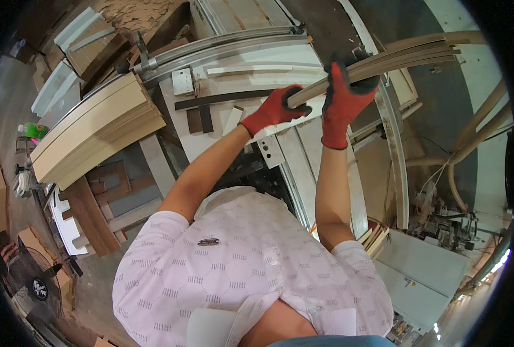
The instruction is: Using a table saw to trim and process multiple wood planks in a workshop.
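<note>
Both my hands wear red gloves with black palms and fingertips. A bundle of several long, thin wood strips (407, 59) is held above the white machine table, slanting up to the far right. My left hand (273, 110) closes around the near left end of the bundle. Farther along, my right hand (348, 104) grips the strips from below, its thumb up on the near side. The far ends of the strips fan slightly apart. Below my left hand lie a dark flat strip (210, 101) and short dark and white offcuts (206, 118) on the table (173, 118).
A stack of pale boards (98, 130) stands at the left. A metal rail (222, 51) crosses behind the table, and another curved rail (397, 168) runs at the right. Hoses (471, 130) hang at the far right, above a grey cabinet (422, 269). A fan (34, 283) stands lower left.
</note>
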Tool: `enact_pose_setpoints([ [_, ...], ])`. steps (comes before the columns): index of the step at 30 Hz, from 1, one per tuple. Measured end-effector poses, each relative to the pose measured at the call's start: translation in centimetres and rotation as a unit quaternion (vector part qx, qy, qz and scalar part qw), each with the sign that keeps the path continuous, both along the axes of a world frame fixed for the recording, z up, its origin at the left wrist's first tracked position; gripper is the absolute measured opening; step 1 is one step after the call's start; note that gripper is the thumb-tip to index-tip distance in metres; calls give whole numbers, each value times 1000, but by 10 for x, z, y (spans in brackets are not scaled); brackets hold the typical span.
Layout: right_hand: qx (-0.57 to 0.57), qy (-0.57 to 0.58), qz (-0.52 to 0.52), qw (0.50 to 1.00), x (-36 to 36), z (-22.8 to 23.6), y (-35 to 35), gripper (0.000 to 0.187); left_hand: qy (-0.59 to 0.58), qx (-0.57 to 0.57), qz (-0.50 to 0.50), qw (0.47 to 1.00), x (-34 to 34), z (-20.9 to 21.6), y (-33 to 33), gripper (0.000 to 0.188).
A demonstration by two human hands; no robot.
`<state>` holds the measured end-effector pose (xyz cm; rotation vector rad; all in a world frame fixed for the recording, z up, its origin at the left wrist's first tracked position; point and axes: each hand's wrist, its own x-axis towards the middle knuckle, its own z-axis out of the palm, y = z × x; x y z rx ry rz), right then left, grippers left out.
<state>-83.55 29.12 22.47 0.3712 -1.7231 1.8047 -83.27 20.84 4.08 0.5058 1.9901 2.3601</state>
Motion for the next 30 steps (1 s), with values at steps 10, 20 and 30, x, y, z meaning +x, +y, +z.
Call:
enact_pose_setpoints([
  [10, -10, -14, 126, 992, -10, 13, 17, 53, 7, -26, 29, 999, -11, -1, -8, 79],
  [20, 18, -6, 184, 983, -15, 20, 18, 56, 78, -58, 253, 962, 5, 42, 21, 44],
  [30, 19, -17, 212, 977, -1, 19, 31, 55, 91, -79, 321, 939, 11, 9, 32, 42],
])
